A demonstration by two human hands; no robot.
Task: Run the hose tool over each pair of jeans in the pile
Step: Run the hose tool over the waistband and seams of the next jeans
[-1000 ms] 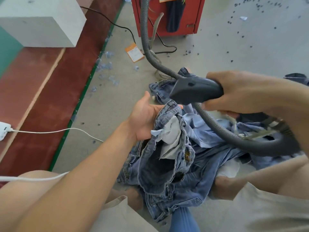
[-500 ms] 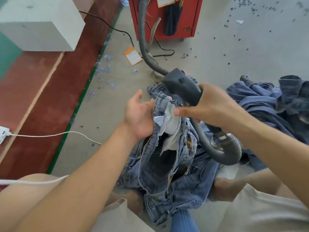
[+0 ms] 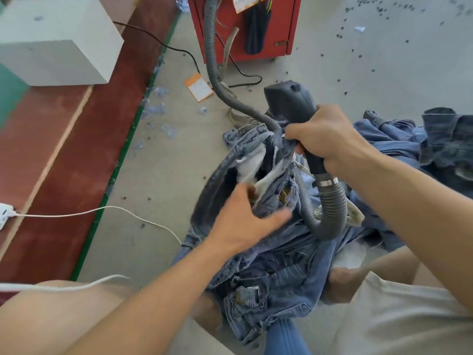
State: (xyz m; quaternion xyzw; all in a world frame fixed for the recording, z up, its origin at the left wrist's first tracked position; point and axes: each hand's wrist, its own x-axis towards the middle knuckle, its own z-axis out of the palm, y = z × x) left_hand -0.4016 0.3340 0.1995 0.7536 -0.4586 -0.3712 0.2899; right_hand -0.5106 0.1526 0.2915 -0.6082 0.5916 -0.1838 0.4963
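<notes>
A grey concrete floor [image 3: 384, 60], littered with small dark scraps, with a red machine [image 3: 245, 26] at the far side. A person sits before it, a pile of jeans [image 3: 268, 272] between their legs. Their right hand [image 3: 325, 135], on the near side of the machine, is wrapped tight around the dark hose tool [image 3: 294, 103] and also pinches the waistband of the jeans. Their blurred left hand [image 3: 243, 224], fingers loosely spread, rests on the denim nearer the person. The ribbed hose [image 3: 330, 208] loops beneath; it may snag the fabric, or the pinched waistband may slip.
</notes>
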